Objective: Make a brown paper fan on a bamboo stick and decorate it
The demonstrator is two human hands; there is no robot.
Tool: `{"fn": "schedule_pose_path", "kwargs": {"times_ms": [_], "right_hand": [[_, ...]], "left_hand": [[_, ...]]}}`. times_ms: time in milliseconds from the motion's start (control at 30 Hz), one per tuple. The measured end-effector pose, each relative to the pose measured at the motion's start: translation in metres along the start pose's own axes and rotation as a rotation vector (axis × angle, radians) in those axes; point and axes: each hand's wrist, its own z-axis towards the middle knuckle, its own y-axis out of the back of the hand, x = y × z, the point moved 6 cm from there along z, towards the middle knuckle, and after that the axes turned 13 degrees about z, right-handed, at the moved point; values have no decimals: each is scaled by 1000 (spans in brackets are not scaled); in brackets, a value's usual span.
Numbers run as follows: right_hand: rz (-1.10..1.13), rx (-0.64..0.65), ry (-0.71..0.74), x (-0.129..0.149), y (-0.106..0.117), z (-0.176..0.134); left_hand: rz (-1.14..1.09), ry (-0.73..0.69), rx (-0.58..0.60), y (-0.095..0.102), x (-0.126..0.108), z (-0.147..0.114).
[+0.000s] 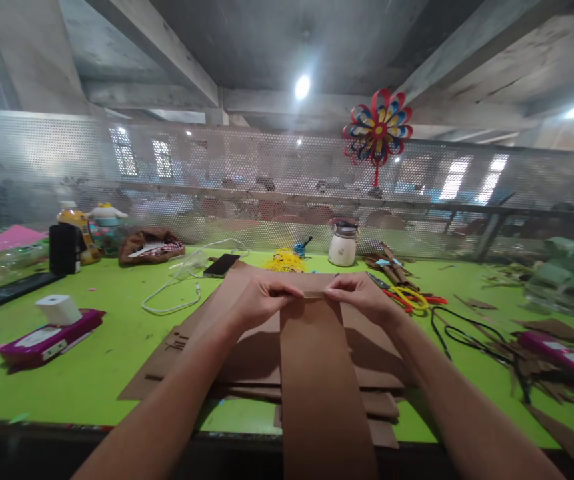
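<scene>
A long brown strip (pixel 319 380), which looks like leather or thick paper, runs from the middle of the table down past its front edge. Its far end is folded over into a narrow lip. My left hand (pixel 269 297) pinches the left corner of that fold between thumb and fingers. At the right corner, my right hand (pixel 354 293) pinches the same fold. Under the strip and both hands lie several brown sheets (pixel 251 360), stacked unevenly. Slits show along the left edge of one sheet.
Left are a purple power strip (pixel 51 337) with a white charger (pixel 58 310), a white cable (pixel 167 310) and a phone (pixel 221 265). Yellow strands (pixel 284 261), a white jar (pixel 343 245) and yellow-and-red-handled scissors (pixel 411 298) lie beyond. Black cable (pixel 471 330) and scraps are right.
</scene>
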Motion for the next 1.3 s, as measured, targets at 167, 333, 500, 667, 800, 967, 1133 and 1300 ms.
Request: {"fn": "schedule_pose_path", "kwargs": {"times_ms": [167, 333, 500, 667, 800, 967, 1133, 1300], "right_hand": [[-201, 122, 48, 4, -15, 1], [-126, 158, -4, -3, -23, 1], [-121, 132, 58, 2, -23, -2], [-289, 117, 216, 18, -30, -6], [-323, 90, 248, 21, -29, -8], [-308, 67, 232, 22, -22, -8], [-282, 75, 224, 23, -22, -8], [-276, 92, 278, 27, -33, -11]], "left_hand": [[137, -121, 46, -14, 2, 3], [109, -122, 100, -20, 0, 1], [-23, -62, 212, -10, -6, -2], [-354, 110, 320, -7, 4, -4], [-198, 152, 421, -14, 5, -9], [-220, 89, 485, -20, 3, -11], [-264, 113, 406, -17, 9, -7], [-317, 112, 428, -21, 7, -9]]}}
